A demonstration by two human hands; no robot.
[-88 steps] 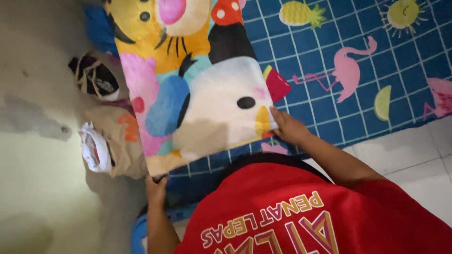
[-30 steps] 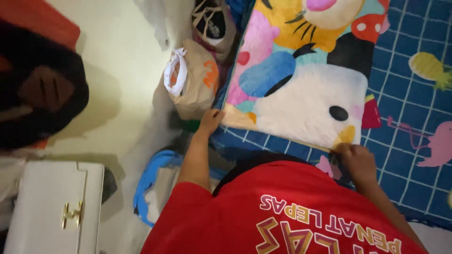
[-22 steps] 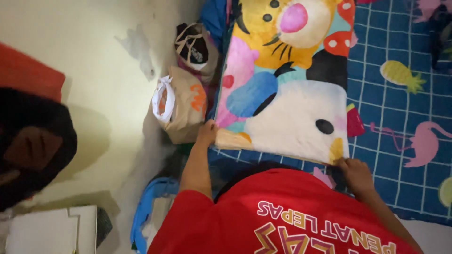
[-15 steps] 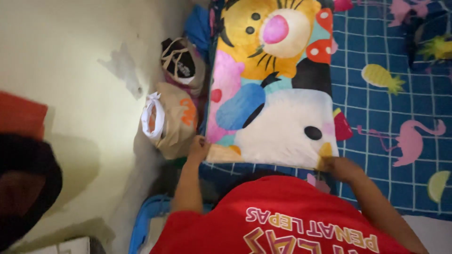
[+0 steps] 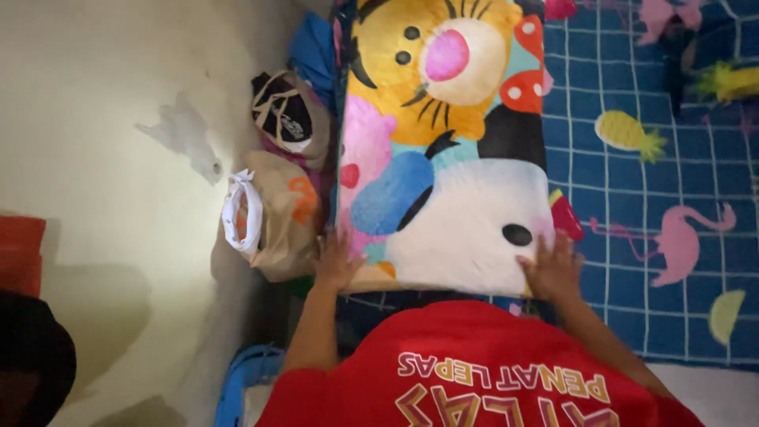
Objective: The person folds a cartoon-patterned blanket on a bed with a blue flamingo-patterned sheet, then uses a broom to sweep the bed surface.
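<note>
A folded blanket printed with bright cartoon animals lies lengthwise on a blue checked sheet. My left hand rests flat on the blanket's near left corner, fingers spread. Resting flat on the near right corner is my right hand, its fingers also apart. Neither hand grips the cloth. My red shirt hides the near edge of the sheet.
Two brown paper bags stand against the pale wall, left of the blanket. A blue plastic rim shows at lower left. Part of another person's dark hair is at the bottom left corner. The sheet has flamingo and pineapple prints.
Both hands pinched the blanket's near corners before; now they lie flat on top with fingers spread. The blanket sits squarer to me and the view has shifted right.
</note>
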